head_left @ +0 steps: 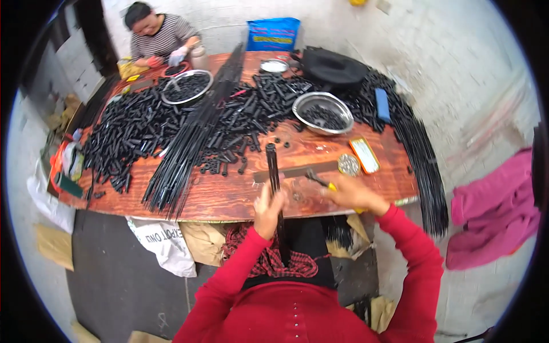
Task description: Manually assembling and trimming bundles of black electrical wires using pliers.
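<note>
My left hand [267, 214] is wrapped round a slim bundle of black rods [272, 163] at the table's near edge. The bundle stands roughly upright, with a round black end at the top and its lower part reaching down toward my lap. To the right, my right hand [351, 193] is closed on a hand tool [314, 177] with a dark metal head and a yellow handle. The tool's head points left toward the bundle, apart from it; its exact kind is unclear. Beneath the tool lies a flat dark bar [303, 170] on the wooden table [240, 200].
Black tubular parts [131, 126] are heaped across the table. Long black rods [183, 154] lie left; more [426, 183] hang over the right edge. A metal bowl [323, 127], a round dish of small metal pieces [349, 164] and an orange-rimmed box [364, 154] sit right. A person [157, 37] works far left.
</note>
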Available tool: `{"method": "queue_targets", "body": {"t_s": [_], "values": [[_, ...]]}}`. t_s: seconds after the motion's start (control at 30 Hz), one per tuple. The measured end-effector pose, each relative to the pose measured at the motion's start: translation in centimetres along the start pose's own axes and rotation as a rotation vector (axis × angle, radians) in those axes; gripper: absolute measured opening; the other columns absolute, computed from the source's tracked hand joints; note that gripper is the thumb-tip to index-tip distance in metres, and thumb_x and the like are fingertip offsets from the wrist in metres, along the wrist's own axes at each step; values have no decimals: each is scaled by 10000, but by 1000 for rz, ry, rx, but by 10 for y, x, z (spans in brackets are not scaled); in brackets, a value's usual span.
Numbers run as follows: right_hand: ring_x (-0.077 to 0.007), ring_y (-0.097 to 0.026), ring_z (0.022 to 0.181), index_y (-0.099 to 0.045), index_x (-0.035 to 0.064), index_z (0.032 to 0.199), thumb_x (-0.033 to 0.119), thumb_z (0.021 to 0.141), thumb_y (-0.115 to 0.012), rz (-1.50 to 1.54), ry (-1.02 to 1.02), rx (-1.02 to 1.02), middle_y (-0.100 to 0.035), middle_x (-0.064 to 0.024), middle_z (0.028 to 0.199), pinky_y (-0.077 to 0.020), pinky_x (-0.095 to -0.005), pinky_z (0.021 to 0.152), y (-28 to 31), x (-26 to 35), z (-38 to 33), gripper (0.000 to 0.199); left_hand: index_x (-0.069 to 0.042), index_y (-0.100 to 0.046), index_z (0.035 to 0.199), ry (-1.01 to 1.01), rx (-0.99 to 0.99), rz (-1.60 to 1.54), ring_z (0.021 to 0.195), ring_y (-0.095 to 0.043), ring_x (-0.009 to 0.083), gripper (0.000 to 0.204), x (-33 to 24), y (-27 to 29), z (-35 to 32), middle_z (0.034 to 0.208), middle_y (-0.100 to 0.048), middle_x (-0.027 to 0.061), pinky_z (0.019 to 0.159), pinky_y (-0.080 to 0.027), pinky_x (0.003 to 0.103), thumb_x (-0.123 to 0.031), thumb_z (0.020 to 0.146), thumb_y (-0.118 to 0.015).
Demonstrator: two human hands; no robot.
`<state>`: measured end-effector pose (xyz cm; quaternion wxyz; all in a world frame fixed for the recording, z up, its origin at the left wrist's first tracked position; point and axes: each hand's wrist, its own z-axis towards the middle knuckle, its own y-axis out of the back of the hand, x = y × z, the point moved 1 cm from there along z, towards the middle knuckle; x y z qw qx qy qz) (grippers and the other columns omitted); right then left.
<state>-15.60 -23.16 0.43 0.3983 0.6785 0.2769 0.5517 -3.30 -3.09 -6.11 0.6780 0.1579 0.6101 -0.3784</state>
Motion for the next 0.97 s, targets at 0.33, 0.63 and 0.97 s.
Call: {"method": "queue_targets", "body": {"t_s": [0.33,0.63,0.97], "values": [[-328,-579,941,-568,113,1170,176,742,-736,-398,100,-337,-592,-104,1032,-476,-408,767,-37,2,-7,464,-36,-470,1191,107,185,-267,674,-416,75,270,12,0,-35,748,-451,-11,616,-355,226,-226,999,-484],[-180,-619,850,-514,-13,1197,191,977,-488,903,9,180,-647,-113,1006,-498,-324,772,-68,52,-6,302,-26,-469,1184,134,66,-693,635,-412,82,255,-85,24,73,747,-433,-5,575,-378,232,-210,1007,-461],[-153,-617,791,-489,14,1202,407,956,-537,958,97,85,-640,-103,901,-510,-317,733,-126,145,94,467,-115,-140,1499,241,32,345,723,-609,131,788,-68,102,125,934,-644,96,624,-542,286,-133,887,-637]]}}
